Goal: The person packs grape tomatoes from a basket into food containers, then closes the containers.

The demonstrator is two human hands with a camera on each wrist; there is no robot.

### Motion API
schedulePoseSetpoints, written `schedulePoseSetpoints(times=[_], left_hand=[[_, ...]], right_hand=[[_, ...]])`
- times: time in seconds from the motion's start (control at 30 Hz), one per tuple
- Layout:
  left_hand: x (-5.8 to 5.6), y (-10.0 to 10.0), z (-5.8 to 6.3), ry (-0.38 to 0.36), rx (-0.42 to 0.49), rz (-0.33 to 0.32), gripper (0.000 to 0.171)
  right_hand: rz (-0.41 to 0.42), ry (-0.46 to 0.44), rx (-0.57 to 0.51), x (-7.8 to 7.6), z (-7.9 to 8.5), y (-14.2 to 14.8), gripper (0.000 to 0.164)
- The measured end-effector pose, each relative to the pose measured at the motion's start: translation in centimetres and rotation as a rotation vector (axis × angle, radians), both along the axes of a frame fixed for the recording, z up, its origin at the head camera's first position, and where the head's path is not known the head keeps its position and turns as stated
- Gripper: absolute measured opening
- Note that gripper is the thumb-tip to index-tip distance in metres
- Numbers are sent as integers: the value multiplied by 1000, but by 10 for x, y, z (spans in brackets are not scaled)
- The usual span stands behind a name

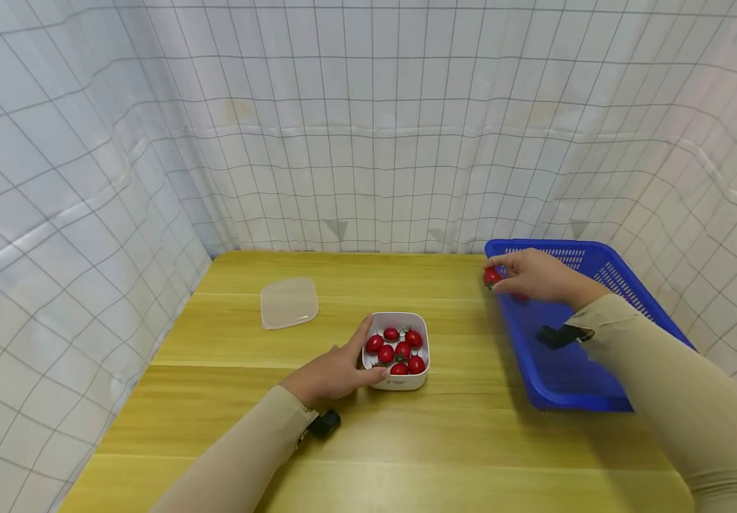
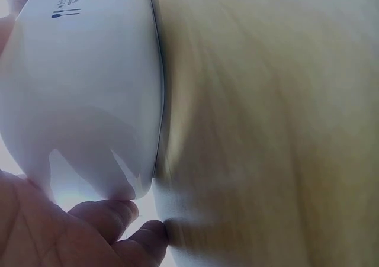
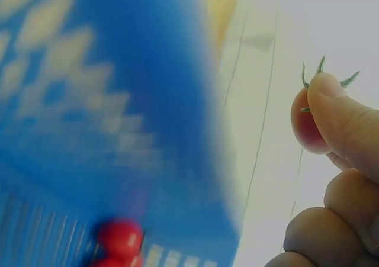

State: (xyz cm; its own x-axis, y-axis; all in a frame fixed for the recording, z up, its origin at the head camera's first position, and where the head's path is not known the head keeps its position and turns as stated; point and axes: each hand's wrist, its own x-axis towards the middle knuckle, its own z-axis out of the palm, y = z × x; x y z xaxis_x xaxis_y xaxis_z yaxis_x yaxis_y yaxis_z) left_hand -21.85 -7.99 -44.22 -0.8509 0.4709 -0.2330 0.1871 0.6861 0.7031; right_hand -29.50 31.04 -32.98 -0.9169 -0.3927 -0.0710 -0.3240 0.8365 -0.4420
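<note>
My right hand [image 1: 537, 276] pinches a cherry tomato [image 1: 491, 276] between thumb and fingers, over the left rim of the blue basket [image 1: 537, 385]. Green sepals stick out from this tomato [image 3: 305, 128] in the right wrist view. More red tomatoes [image 3: 120, 237] lie in the basket, partly hidden by the hand in the head view. My left hand [image 1: 332, 370] grips the left side and near corner of a small white container [image 1: 400, 383], its thumb at the near rim. Several cherry tomatoes [image 1: 402, 350] lie inside the container. Curled fingers touch the container wall [image 2: 83, 89] in the left wrist view.
A translucent square lid [image 1: 289, 303] lies flat on the wooden table [image 1: 445, 442], to the left of and behind the container. White grid-patterned curtains [image 1: 368, 142] hang behind the table and along both sides.
</note>
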Motion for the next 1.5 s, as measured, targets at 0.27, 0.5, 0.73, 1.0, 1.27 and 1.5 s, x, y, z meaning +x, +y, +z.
schedulePoseSetpoints(times=[0.27, 0.5, 0.73, 1.0, 1.27, 1.5], left_hand=[[0, 1, 1, -3, 2, 3, 105], [-1, 1, 0, -6, 1, 8, 106], [-1, 2, 0, -10, 3, 2, 105], [0, 3, 1, -12, 4, 3, 106], [0, 3, 2, 3, 4, -4, 105], [1, 2, 1, 17, -3, -3, 104]], right_hand=[[133, -68, -1, 13, -1, -61, 49], [208, -98, -1, 23, -9, -102, 46], [246, -118, 18, 27, -13, -123, 46], [290, -133, 17, 30, -14, -131, 49], [304, -134, 26, 32, -11, -134, 48], [312, -135, 24, 33, -10, -135, 47]])
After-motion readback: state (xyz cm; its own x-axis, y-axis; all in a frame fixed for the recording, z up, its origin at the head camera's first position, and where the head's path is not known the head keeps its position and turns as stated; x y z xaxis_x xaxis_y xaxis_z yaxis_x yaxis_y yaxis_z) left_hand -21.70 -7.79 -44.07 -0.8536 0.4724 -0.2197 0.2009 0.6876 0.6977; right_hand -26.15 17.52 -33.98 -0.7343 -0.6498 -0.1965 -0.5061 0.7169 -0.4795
